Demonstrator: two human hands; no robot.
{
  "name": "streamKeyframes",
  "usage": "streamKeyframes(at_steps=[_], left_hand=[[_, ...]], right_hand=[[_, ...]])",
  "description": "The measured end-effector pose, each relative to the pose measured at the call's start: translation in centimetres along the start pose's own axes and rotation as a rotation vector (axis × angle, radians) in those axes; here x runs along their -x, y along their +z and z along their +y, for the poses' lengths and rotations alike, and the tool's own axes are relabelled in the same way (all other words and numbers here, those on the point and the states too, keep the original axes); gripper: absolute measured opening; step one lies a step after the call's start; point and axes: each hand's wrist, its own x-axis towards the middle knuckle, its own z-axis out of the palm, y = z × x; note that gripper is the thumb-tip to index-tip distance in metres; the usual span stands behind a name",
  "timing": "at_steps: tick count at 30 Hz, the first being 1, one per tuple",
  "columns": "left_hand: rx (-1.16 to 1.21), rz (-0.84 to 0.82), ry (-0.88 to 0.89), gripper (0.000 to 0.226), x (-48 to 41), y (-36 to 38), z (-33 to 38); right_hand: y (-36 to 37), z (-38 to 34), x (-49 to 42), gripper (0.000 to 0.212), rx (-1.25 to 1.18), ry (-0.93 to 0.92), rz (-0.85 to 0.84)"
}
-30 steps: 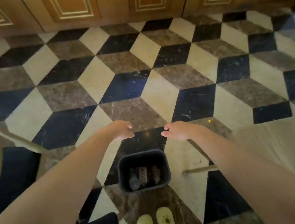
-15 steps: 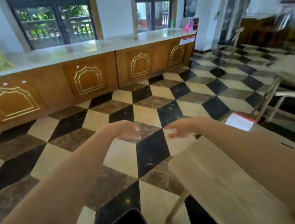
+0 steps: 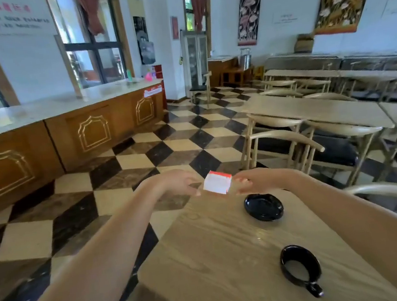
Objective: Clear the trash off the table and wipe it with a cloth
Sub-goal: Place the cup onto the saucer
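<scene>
We looked up: black bin gone from view. Now our left hand [image 3: 181,183] & right hand [image 3: 254,181] reach w/ open grips beside the white-and-red paper pack [image 3: 217,182] at the far edge of the pale wood bench [image 3: 205,261]. Black round dish [image 3: 263,206] & black cup [image 3: 301,266] sit there too. Checkered floor [image 3: 144,164] all round.

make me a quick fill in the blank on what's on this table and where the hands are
1. The white packet with the red edge sits at the ____ end of the wooden table.
2. The left hand and right hand reach toward it from ____ sides.
3. The cup nearest the camera and the round dish beyond it are both ____ in colour.

Missing words: far; opposite; black
</scene>
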Motion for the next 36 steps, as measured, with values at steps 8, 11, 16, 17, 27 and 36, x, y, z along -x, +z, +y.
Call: streamKeyframes(at_steps=[8, 11, 16, 17, 27, 36], left_hand=[[0.064, -0.119, 0.138, 0.056, -6.3, 4.9, 7.0], [0.072, -0.175, 0.185, 0.053, -8.1, 6.6, 9.7], [0.028, -0.229, 0.25, 0.056, -12.0, 9.6, 12.4], [0.026, -0.24, 0.268, 0.056, -12.8, 10.2, 12.7], [0.063, -0.397, 0.411, 0.056, -17.7, 15.3, 15.3], [0.191, -0.595, 0.354, 0.051, -18.4, 22.0, 14.1]], right_hand=[[2.7, 9.1, 4.6, 0.061, -0.219, 0.166, 0.053], [3.9, 11.2, 6.2, 0.059, -0.293, 0.213, 0.092], [6.8, 14.6, 7.4, 0.054, -0.392, 0.327, 0.141], [7.5, 15.2, 7.6, 0.058, -0.428, 0.367, 0.134], [13.5, 18.3, 9.0, 0.06, -0.645, 0.682, 0.155], [21.3, 16.8, 8.5, 0.055, -0.82, 0.831, 0.086]])
